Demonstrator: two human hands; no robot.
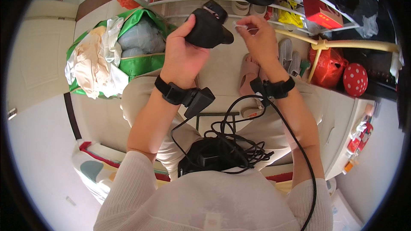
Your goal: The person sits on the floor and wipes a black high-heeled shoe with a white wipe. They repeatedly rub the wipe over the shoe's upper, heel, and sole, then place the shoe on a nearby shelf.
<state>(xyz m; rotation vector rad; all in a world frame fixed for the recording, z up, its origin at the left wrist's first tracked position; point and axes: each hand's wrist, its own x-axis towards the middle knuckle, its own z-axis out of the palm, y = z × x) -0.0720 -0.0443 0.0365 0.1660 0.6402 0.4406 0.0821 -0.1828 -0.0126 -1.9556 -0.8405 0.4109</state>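
Head: left hand (185, 50) grips black object (205, 30), right hand (261, 42) white scrap (239, 25); red box (317, 10) illegible.

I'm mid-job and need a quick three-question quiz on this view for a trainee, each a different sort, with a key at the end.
1. What does the left hand hold: A) a red box, B) a black item, C) a pink slipper?
2. True or false: the green bag is to the left of both hands.
3. Fill in: the small thing pinched in the right hand is ____ in colour.

Key: 1. B; 2. true; 3. white.
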